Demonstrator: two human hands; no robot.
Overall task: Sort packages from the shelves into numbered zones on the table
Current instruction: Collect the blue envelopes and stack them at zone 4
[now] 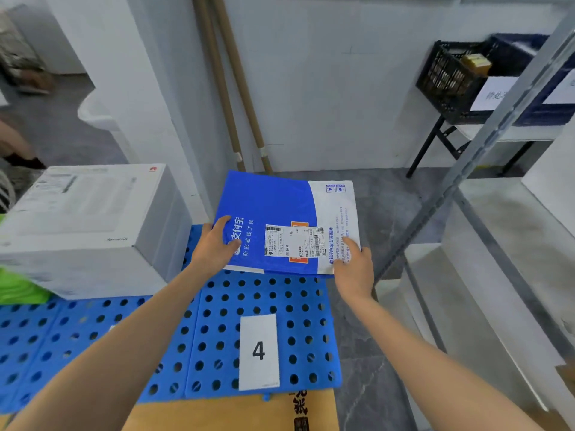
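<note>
A flat blue and white package [280,206] with a shipping label is held level above the far end of the blue perforated mat [217,337]. My left hand [214,244] grips its near left edge, thumb on top. My right hand [354,262] pinches its near right corner, thumb on the white part. A white card marked 4 [259,351] lies on the mat near me, below the package.
A large white box [84,225] stands on the mat to the left, with something green [18,290] beneath it. A metal shelf frame [485,144] rises on the right. A black crate [457,79] sits on a stand behind. Brown cardboard [236,415] lies at the near edge.
</note>
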